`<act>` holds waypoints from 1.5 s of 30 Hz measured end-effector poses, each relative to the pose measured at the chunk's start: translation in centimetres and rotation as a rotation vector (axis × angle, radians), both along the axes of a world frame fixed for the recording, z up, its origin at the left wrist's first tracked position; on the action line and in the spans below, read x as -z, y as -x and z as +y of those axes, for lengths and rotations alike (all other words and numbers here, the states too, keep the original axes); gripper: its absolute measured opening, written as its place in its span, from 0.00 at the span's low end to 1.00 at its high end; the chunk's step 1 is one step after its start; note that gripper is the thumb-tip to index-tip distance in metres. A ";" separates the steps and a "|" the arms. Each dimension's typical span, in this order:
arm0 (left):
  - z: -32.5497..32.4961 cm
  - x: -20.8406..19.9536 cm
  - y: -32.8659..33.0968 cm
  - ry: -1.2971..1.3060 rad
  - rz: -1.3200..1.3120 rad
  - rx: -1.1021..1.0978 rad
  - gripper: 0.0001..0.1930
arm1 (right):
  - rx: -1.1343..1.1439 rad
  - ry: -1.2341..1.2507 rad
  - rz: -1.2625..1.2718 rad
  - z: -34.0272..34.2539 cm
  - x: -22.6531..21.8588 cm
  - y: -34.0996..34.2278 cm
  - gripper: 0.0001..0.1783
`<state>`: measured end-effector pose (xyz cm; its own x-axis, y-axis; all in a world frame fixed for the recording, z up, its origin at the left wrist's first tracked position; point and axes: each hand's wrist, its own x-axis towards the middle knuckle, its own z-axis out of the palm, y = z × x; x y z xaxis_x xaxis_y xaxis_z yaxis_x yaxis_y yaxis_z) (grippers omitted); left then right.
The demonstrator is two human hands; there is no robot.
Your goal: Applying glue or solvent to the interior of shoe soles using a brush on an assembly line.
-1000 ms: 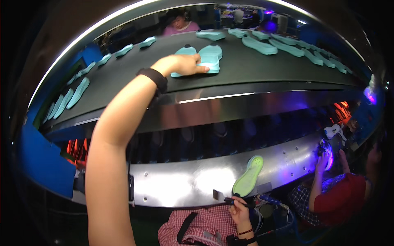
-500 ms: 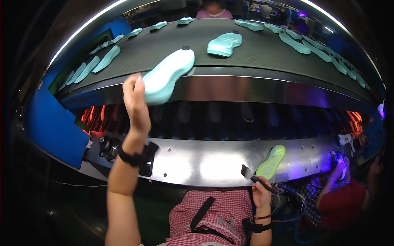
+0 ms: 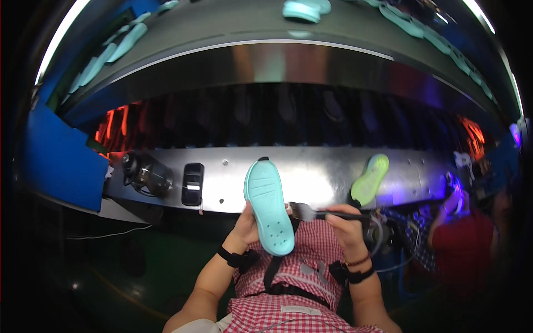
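1 head-worn fisheye view: faces down, near hands (image 3: 348, 228) and bench (image 3: 319, 183); conveyor (image 3: 222, 25) farther off.

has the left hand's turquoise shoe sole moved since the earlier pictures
Yes: the turquoise shoe sole came nearer, leaving the dark conveyor belt; in view it overlaps the near edge of the shiny metal ledge.

Bare metal shelf (image 3: 319, 177) between blue sole (image 3: 269, 208) and green sole (image 3: 371, 180), brush (image 3: 313, 214) across its near side, black box (image 3: 192, 186) and jug (image 3: 152, 176) blocking left
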<state>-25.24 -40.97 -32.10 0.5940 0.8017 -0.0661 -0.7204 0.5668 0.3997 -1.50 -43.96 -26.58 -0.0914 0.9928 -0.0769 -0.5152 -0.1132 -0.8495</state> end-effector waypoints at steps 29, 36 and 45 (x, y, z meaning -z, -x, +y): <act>-1.4 -4.7 -1.4 0.135 0.080 -0.213 0.42 | -0.429 -0.407 -0.619 0.6 -5.5 1.4 0.12; -2.4 -5.9 -4.0 0.171 -0.093 -0.212 0.37 | -0.360 -0.400 -0.643 0.9 -7.1 3.3 0.11; -1.4 -6.8 -3.5 0.118 0.217 -0.382 0.41 | -0.422 -0.433 -0.494 0.2 -5.6 2.4 0.14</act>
<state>-21.75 -42.33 -25.31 0.2195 0.9402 -0.2604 -0.7933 0.3274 0.5133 -3.91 -43.79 -20.99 -0.5239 0.8327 0.1795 -0.0528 0.1786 -0.9825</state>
